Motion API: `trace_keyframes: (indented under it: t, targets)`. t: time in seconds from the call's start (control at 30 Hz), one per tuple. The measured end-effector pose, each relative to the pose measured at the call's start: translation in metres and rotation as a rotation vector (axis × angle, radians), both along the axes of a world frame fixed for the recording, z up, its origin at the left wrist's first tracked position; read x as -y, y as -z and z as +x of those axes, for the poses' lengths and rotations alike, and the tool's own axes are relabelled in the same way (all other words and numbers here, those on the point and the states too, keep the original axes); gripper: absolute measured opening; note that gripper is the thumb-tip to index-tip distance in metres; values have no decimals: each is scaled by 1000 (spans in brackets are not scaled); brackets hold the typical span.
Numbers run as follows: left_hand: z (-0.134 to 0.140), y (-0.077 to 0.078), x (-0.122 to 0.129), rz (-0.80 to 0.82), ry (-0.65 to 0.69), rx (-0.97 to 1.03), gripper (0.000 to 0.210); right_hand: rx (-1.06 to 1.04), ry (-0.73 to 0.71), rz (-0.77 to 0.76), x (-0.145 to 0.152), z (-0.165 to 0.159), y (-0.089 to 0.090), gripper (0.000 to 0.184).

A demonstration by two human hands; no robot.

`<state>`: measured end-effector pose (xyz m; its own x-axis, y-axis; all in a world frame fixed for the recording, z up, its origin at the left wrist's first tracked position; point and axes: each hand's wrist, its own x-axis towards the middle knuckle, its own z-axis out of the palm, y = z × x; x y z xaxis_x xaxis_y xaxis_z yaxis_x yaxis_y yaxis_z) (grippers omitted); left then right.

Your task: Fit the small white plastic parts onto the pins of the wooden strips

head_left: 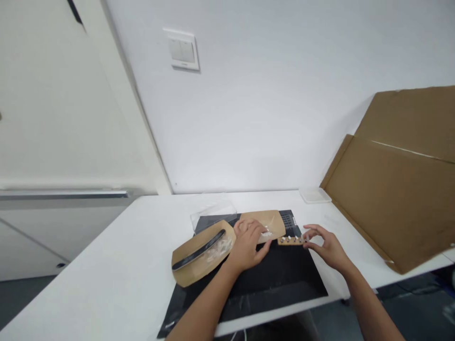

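Note:
My left hand point(249, 244) reaches over a brown paper tray point(273, 220), its fingertips down among small white pieces point(267, 233) and its thumb apart. My right hand point(325, 247) pinches a small, clear-looking piece at the right end of a short wooden strip point(292, 241). Several small metal-and-white fittings stand in a row along that strip. It lies on a black mat point(273, 279), just below the tray. To the left, a second brown tray point(185, 278) holds a long black curved strip point(199, 249) and clear plastic bags point(220, 246).
A clear plastic lid or box point(216, 208) lies behind the left tray. Near the wall sits a shallow translucent container point(314, 195). A large opened cardboard box point(401, 189) occupies the right side of the white table point(117, 274).

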<state>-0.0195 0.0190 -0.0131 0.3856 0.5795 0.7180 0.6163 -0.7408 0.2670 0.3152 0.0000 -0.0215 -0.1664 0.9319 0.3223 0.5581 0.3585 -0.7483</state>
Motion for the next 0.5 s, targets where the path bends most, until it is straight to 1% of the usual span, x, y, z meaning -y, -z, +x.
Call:
trace_keyframes:
  t: [0.07, 0.17, 0.3, 0.37, 0.5]
  targets:
    - [0, 2, -2, -35, 18, -23, 19, 13, -58, -43, 26, -7, 4, 49]
    - [2, 5, -4, -81, 77, -73, 19, -3, -58, -62, 43, -21, 17, 50]
    - [8, 6, -1, -110, 196, -151, 16, -29, -26, -46, 47, -37, 42, 53]
    - [11, 5, 1, -117, 241, -173, 15, -45, -5, -25, 48, -40, 51, 54]
    - [14, 5, 3, -132, 339, -205, 17, -51, 5, -11, 49, -41, 57, 55]
